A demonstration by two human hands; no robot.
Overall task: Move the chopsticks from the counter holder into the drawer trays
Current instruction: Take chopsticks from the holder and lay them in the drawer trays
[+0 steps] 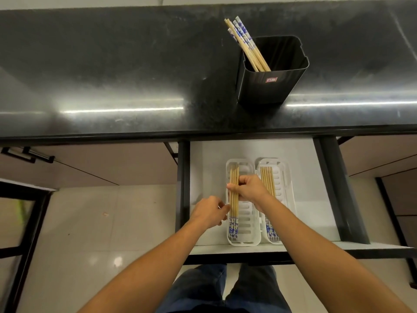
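Observation:
A black holder [272, 85] stands on the dark counter with several bamboo chopsticks [244, 44] leaning out to its upper left. Below, the open drawer [316, 199] holds two white slotted trays. In the left tray [246, 220] lies a bundle of chopsticks [234, 195] with blue-patterned ends toward me. My right hand [250, 188] is shut on the middle of that bundle. My left hand [208, 211] touches the bundle's left side with its fingertips. The right tray [285, 188] holds several more chopsticks [267, 179], partly hidden by my right forearm.
The glossy black counter [112, 75] runs across the whole view above the drawer. Dark drawer rails [334, 188] flank the drawer. A black frame [27, 211] stands at the left over a tiled floor. My legs are below the drawer front.

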